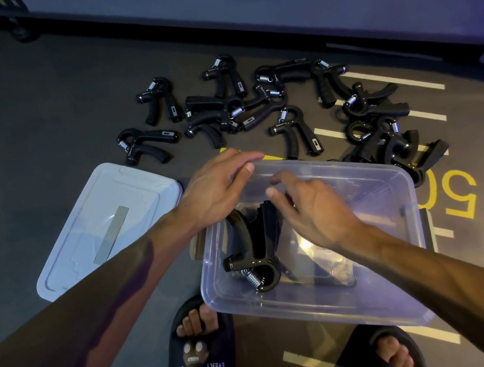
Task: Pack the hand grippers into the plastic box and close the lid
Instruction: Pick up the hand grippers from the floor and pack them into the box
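At the bottom edge of the view, two feet in black slides stand on the dark floor (41, 133); the left slide (198, 360) carries a small brown bear figure. Just above them sits the clear plastic box (315, 313), open-topped and set at a slant. Inside it, toward its left end, a black hand gripper (255, 253) lies with its steel spring nearest the camera and its handles pointing away. The right hand (312, 204) hovers over the box interior with fingers loosely spread and nothing in them, fingertips close to the gripper's handles; whether they touch is unclear. The left hand (219, 183) rests on the box's far left rim, fingers relaxed and straight along the edge, gripping nothing. To the left of the box, the pale lid (86, 236) lies flat on the floor with a grey strip across it. Farther off, a scatter of loose hand grippers (286, 108) covers the floor, some piled, beside white and yellow painted markings.
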